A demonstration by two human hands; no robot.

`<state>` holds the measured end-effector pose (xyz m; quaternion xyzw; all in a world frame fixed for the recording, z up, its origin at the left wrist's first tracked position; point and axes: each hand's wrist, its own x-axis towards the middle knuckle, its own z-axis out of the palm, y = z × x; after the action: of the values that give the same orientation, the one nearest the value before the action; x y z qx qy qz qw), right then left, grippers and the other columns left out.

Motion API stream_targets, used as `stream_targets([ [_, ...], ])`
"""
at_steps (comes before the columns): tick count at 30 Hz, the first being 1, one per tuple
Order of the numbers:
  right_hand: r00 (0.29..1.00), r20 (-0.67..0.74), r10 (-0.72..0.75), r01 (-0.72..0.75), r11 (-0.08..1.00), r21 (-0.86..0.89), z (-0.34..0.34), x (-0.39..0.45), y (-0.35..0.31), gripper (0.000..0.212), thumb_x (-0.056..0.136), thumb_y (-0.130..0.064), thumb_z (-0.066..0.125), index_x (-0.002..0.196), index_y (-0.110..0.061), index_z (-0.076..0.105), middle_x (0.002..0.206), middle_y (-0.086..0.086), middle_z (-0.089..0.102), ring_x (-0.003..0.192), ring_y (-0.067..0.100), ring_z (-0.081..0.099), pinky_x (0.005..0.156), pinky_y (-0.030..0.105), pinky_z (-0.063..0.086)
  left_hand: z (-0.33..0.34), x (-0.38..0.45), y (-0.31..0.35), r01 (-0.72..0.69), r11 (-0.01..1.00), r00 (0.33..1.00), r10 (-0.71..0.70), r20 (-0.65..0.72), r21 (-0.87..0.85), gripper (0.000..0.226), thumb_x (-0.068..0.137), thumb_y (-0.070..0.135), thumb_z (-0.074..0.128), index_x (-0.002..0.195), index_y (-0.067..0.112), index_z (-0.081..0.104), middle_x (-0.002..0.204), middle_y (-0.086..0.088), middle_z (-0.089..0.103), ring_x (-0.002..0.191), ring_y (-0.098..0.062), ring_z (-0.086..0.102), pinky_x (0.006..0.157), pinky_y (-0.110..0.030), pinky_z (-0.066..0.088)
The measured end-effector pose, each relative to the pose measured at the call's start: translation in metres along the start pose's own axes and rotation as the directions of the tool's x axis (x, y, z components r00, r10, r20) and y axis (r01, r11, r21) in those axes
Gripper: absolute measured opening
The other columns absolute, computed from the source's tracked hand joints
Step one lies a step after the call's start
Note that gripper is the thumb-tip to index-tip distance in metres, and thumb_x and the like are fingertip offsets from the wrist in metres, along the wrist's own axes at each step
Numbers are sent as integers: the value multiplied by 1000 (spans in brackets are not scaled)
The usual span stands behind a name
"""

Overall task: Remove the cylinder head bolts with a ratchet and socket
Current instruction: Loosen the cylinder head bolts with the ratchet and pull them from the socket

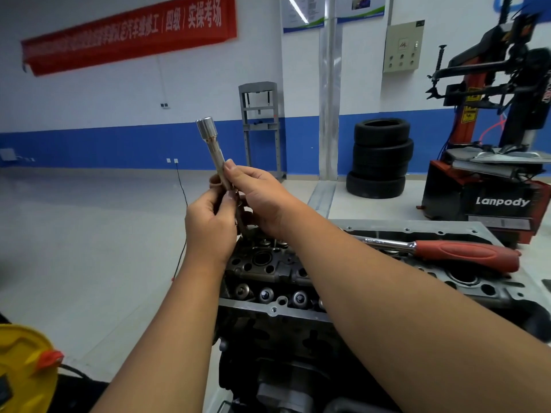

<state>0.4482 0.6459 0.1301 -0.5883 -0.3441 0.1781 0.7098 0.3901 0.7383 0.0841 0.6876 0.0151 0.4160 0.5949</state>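
1. Gripping a long steel cylinder head bolt, right hand and left hand pinch its shank, socket-capped end up, apparently to free the bolt.
2. Below the hands: grey cylinder head.
3. Rightward: red-handled ratchet, laid aside on it.

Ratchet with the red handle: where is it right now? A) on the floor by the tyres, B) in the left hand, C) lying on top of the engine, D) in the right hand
C: the ratchet lies across the top of the engine, touched by neither hand, while the left hand and right hand both hold a long bolt with a socket on its end.
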Motion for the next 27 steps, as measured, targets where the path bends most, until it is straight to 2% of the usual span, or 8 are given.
stream_targets([
  [4,999,5,-36,36,999,19,-1,-1,2,15,100,-34,68,96,-20,68,104,2,75,79,11,72,56,33,59,-2,1,-5,-61,983,992,78,-97,172,8,97,27,74,94,33,71,91,3,77,86,-21,77,78,-51,66],
  [5,999,10,-42,41,999,19,-1,-1,2,16,101,-33,65,95,-18,68,103,3,74,77,10,72,55,32,58,-2,0,-4,-47,992,996,56,-76,114,2,97,31,73,98,30,74,94,0,78,89,-24,78,79,-52,65],
  [9,1000,28,-9,8,1000,19,0,-1,-1,37,106,-44,52,99,-15,74,94,3,72,66,7,71,54,28,56,0,-1,1,53,995,998,-49,40,-81,34,98,38,56,123,26,75,107,-3,79,100,-24,78,79,-49,66],
  [12,1000,14,-16,16,1000,12,-2,1,1,28,102,-44,60,100,-19,72,100,1,75,76,9,73,58,29,58,-1,1,-3,-35,997,999,37,-32,67,10,100,31,64,103,34,73,97,2,77,92,-22,77,78,-53,65],
  [16,999,2,-34,34,999,-22,-2,3,2,23,100,-38,66,99,-16,67,109,3,76,83,13,72,60,35,60,-2,2,-6,-43,993,994,54,-98,109,8,95,32,75,88,31,72,88,-3,77,84,-31,77,75,-57,64],
  [21,1000,-21,-4,4,1000,-23,-1,3,-1,48,107,-41,53,118,2,69,99,8,74,71,13,71,58,32,59,0,0,-1,43,994,999,-40,32,-102,29,98,35,55,111,24,78,98,-9,79,96,-32,77,72,-51,66],
  [23,999,-37,-4,2,999,-36,-3,4,-1,50,107,-45,50,116,0,71,99,9,72,74,15,69,64,34,61,0,1,-3,24,998,1000,-23,11,-50,26,103,28,53,111,28,77,101,-6,79,99,-30,77,80,-54,65],
  [27,999,-23,-39,38,999,-27,-3,3,1,28,101,-39,65,103,-12,70,111,8,77,86,17,72,69,37,63,-1,3,-7,-41,995,993,50,-107,88,17,99,21,72,92,36,69,96,0,77,92,-27,77,81,-55,64],
])
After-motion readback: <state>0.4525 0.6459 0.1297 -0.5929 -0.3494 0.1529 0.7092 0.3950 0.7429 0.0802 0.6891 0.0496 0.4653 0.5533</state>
